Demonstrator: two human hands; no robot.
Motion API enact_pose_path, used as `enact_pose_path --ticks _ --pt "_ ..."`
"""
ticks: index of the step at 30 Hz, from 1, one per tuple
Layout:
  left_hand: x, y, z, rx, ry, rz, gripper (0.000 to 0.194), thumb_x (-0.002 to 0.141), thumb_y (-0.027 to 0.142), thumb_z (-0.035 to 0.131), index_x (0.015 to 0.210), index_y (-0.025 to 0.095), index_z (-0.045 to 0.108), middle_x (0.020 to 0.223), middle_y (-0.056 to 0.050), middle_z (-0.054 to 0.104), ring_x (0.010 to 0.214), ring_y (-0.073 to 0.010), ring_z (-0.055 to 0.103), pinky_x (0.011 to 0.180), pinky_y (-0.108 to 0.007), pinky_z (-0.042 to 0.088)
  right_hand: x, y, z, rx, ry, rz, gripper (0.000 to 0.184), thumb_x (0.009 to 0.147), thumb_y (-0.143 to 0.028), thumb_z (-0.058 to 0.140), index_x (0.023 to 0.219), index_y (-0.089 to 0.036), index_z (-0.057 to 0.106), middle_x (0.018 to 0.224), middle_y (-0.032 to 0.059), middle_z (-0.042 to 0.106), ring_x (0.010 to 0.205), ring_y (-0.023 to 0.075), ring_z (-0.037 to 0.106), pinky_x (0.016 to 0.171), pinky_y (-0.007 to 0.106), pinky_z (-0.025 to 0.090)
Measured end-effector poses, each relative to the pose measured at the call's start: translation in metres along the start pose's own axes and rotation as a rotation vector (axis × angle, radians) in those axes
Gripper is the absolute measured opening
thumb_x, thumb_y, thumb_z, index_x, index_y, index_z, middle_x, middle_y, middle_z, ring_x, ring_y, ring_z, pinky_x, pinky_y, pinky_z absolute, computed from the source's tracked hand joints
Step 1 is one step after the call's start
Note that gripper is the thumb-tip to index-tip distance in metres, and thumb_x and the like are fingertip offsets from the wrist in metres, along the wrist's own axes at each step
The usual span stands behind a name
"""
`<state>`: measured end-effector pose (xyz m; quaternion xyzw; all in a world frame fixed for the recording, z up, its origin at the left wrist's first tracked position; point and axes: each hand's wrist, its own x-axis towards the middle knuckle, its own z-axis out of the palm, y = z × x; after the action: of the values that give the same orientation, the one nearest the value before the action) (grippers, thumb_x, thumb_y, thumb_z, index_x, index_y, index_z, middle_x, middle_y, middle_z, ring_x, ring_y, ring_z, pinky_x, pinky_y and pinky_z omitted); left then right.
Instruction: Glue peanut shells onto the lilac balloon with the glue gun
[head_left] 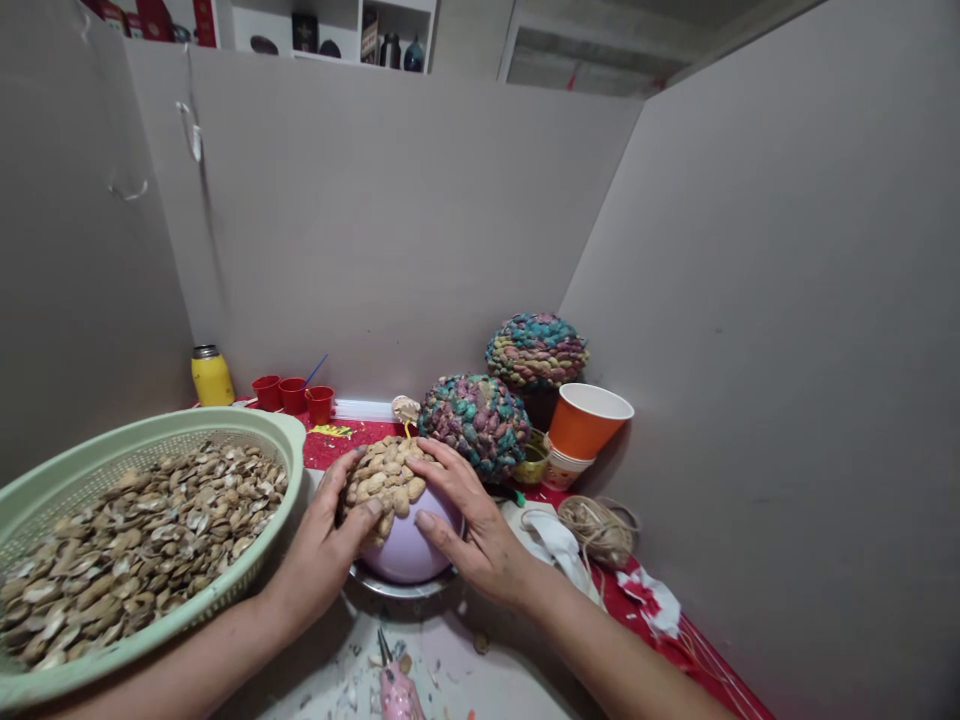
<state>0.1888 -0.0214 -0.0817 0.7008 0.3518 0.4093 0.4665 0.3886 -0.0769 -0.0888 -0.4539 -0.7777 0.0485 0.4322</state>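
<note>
A lilac balloon [409, 545] sits in a shallow metal bowl [401, 588] in front of me. Peanut shells [386, 470] cover its upper left part, and a yellow tie [408, 428] sticks up behind them. My left hand [337, 515] curls around the shell-covered left side, thumb lying on the shells. On the right, my right hand [469, 525] holds the balloon, its fingertips on the upper shells and its thumb on the bare lilac surface. Nearer to me lies a pink glue gun [399, 690] with a dark nozzle, pointing toward the bowl.
A green basket [296, 440] of shell halves [150, 540] fills the left. Behind stand red cups [292, 394], a yellow bottle [211, 378] and two colourful shell-covered balls [476, 425]. An orange paper cup [589, 420] and twine [600, 530] are at right. Grey panels [390, 220] enclose the table.
</note>
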Motion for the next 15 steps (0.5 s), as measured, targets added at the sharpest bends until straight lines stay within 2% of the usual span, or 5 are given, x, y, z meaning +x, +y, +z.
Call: enact_pose_path --ticks 9,15 --pt "0.002 -0.005 0.002 0.012 0.015 0.024 0.056 0.088 0.035 0.051 0.139 0.016 0.039 0.148 -0.014 0.044 0.137 -0.0266 0.037 0.117 -0.045 0.023 -0.001 -0.001 0.0 -0.018 0.008 0.004 0.045 0.097 -0.034 0.049 0.141 -0.033 0.04 0.152 0.0046 0.03 0.141 0.0264 0.025 0.116 0.049 0.024" --pt "0.0 -0.011 -0.001 0.035 0.003 0.019 0.064 0.092 0.05 0.044 0.145 0.015 0.034 0.154 -0.014 0.035 0.143 -0.025 0.027 0.119 -0.045 0.016 0.0 0.001 -0.001 -0.026 -0.009 0.014 0.048 0.097 -0.035 0.05 0.143 -0.032 0.038 0.154 0.0048 0.028 0.142 0.0254 0.023 0.116 0.049 0.023"
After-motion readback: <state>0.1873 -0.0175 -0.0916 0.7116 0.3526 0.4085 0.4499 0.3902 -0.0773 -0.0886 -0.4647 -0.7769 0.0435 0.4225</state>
